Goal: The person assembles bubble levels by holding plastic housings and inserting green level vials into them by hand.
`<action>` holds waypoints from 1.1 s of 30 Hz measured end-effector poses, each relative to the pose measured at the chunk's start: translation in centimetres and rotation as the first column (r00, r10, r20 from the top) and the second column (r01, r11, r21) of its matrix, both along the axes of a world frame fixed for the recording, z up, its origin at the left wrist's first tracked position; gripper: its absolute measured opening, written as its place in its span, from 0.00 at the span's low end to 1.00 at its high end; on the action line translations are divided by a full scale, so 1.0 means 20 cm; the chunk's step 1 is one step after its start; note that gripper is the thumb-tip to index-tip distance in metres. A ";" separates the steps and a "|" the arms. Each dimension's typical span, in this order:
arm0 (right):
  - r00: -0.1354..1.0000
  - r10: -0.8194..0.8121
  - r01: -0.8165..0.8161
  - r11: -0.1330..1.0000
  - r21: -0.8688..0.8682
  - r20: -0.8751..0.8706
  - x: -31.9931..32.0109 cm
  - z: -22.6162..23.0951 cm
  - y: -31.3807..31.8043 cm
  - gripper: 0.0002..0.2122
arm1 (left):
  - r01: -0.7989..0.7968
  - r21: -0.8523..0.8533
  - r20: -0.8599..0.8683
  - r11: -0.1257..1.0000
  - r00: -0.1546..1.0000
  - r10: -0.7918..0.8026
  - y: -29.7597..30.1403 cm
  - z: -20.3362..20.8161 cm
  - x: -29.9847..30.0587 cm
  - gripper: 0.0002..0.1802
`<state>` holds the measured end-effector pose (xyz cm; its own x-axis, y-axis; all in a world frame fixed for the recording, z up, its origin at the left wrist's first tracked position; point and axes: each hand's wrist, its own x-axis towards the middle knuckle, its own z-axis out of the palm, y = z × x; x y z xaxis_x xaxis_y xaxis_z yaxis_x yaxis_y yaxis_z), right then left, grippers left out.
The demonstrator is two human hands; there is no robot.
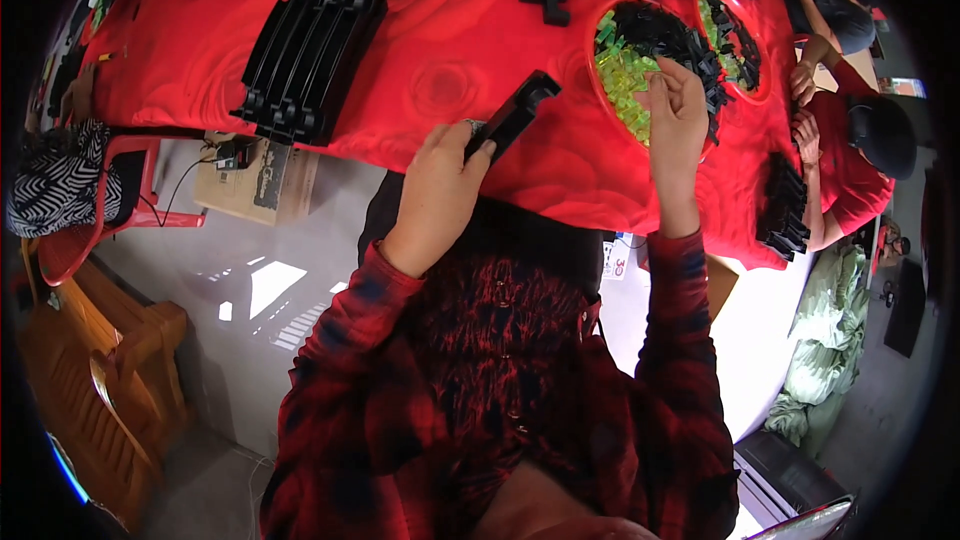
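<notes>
Now my left hand (437,187) grips a black plastic strip (513,116) at the table's (430,60) near edge, while my right hand (677,120) pinches into the red bowl (597,60) of green pieces (622,75).

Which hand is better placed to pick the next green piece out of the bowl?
Right. The right hand is already over the red bowl of green pieces, while the left hand holds a black plastic part.

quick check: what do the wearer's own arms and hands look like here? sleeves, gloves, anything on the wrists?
Both hands are bare: no gloves on the left hand or the right hand. Both forearms wear long sleeves in a red and dark plaid, with the cuffs ending at the wrists. No watch, band or cable shows on either wrist. Any rings are too small to tell.
</notes>
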<state>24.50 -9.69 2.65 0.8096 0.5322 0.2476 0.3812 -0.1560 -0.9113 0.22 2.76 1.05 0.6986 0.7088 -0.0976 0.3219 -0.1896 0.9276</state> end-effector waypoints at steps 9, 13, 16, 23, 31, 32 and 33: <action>0.675 0.314 0.044 0.886 -0.461 0.668 0.15 -0.02 0.08 0.04 | 0.011 0.620 -0.053 0.784 0.998 0.028 0.04 -0.08 0.15 0.15; 0.717 0.319 0.023 0.878 -0.478 0.620 0.15 0.03 0.08 0.03 | -0.020 0.699 -0.021 0.715 0.999 0.049 0.04 -0.04 0.17 0.15; 0.717 0.355 -0.014 0.868 -0.497 0.600 0.17 0.05 0.04 0.06 | 0.097 0.723 -0.185 0.684 0.981 0.056 0.05 -0.04 0.17 0.16; 0.566 0.599 -0.087 0.727 -0.681 0.567 0.14 0.12 -0.06 0.15 | 0.131 0.670 -0.223 0.731 0.974 0.029 0.11 -0.04 0.16 0.18; 0.525 0.568 -0.064 0.769 -0.637 0.633 0.10 0.07 -0.02 0.16 | 0.124 0.476 -0.237 0.871 0.972 -0.010 0.12 0.02 0.10 0.19; 0.524 0.572 -0.060 0.764 -0.643 0.631 0.11 0.06 -0.01 0.16 | 0.121 0.476 -0.242 0.871 0.970 -0.003 0.12 0.02 0.09 0.19; 0.524 0.575 -0.068 0.764 -0.642 0.628 0.11 0.06 -0.01 0.16 | 0.056 0.506 -0.155 0.861 0.988 0.027 0.11 0.01 0.07 0.18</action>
<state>26.71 -9.95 3.91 0.1776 0.9446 0.2759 0.9840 -0.1674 -0.0605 1.53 4.99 1.32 0.7152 0.6785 0.1680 0.4435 -0.6263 0.6412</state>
